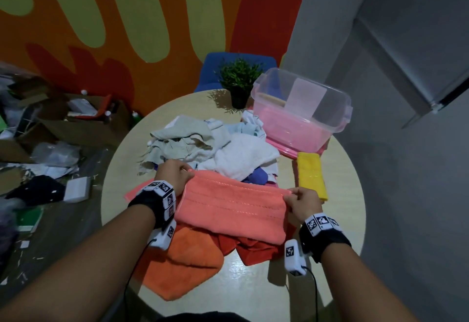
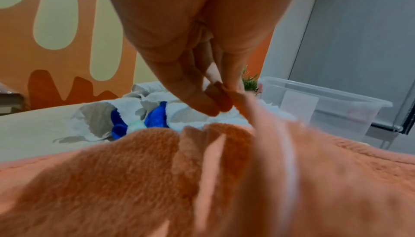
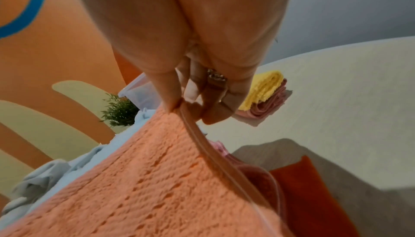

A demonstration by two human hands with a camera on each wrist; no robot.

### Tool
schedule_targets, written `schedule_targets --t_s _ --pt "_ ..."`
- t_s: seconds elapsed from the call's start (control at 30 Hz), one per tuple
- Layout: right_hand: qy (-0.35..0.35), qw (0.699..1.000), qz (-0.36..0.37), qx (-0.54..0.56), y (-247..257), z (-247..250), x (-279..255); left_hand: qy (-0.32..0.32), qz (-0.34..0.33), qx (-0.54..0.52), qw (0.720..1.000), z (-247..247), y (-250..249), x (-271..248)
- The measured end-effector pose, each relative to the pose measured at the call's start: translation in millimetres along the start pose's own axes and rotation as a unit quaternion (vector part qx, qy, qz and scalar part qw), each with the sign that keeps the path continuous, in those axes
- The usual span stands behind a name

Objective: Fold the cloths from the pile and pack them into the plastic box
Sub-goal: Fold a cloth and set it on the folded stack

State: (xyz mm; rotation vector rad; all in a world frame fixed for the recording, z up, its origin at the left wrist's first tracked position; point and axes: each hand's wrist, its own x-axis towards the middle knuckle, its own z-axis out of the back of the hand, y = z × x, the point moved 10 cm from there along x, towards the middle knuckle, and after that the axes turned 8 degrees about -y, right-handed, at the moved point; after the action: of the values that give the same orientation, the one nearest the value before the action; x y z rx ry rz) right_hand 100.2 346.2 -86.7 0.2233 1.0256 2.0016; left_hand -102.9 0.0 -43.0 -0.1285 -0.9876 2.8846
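Note:
I hold a coral towel stretched between both hands above the table's near side. My left hand pinches its far left corner, thumb against fingers. My right hand pinches the far right corner. The towel hangs doubled toward me over an orange cloth and a red cloth. Behind it lies the pile of white, grey and blue cloths. The clear plastic box with pink cloth inside stands at the far right of the table.
A folded yellow cloth lies on a pink one to the right, in front of the box. A small potted plant stands at the table's far edge before a blue chair. Cardboard boxes and clutter cover the floor on the left.

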Motion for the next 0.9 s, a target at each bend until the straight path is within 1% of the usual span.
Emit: schedule_targets --t_s 0.1,0.23,0.33,0.43,0.53,0.67,0.9 --pt "-0.008 1.000 -0.019 -0.024 -2 -10 11 -0.012 -0.001 -0.001 1.000 -9 -2 12" --pt "-0.024 0.998 -0.037 -0.043 -4 -17 22 -0.009 0.013 0.005 1.000 -21 4 24" --pt "-0.032 0.997 -0.052 -0.045 -6 -18 26 -0.017 0.007 -0.018 1.000 -26 2 29" --pt "-0.028 0.996 -0.076 -0.044 -15 -20 29 -0.025 0.001 -0.015 1.000 -27 1 32" --pt "-0.009 0.993 -0.093 -0.069 -24 -25 29 -0.012 0.013 -0.008 1.000 -33 5 31" --pt "0.075 0.986 -0.076 -0.130 -30 -47 16 0.011 0.048 -0.016 0.999 -41 13 29" --pt "0.116 0.978 -0.090 -0.148 -60 -64 15 -0.014 0.061 -0.087 0.994 -36 19 28"
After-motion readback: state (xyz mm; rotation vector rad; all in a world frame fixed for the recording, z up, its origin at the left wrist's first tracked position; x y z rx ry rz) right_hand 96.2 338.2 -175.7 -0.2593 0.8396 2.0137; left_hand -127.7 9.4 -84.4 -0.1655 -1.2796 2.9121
